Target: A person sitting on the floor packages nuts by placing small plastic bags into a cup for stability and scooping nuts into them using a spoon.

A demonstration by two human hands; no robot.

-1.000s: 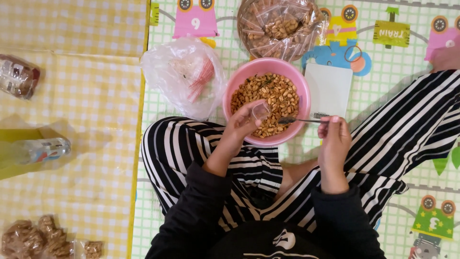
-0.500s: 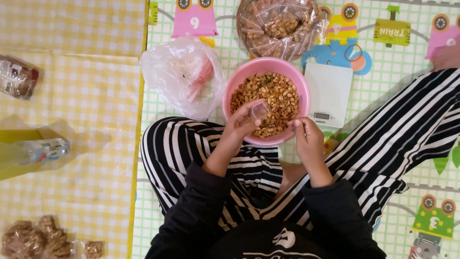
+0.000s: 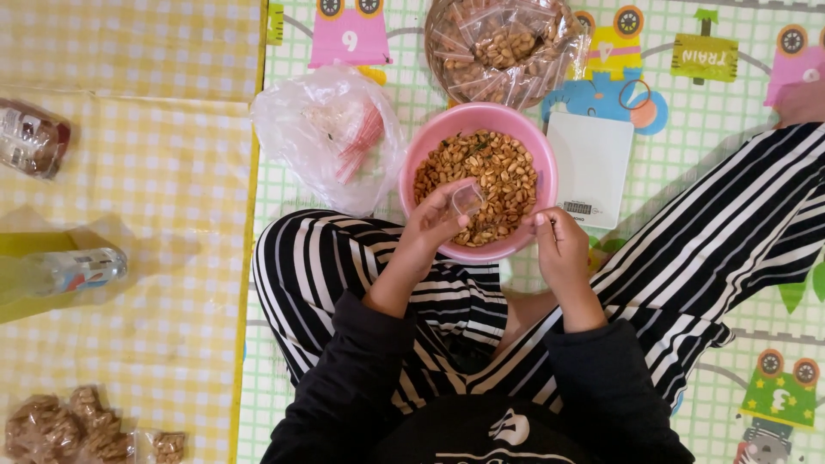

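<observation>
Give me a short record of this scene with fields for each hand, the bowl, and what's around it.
left hand: holds a small clear bag open over the bowl
right hand: closed at the bowl's near rim; what it grips is hidden
pink bowl: full of roasted peanuts
beside bowl: white scale, crumpled plastic bag
beyond bowl: basket of filled packets
</observation>
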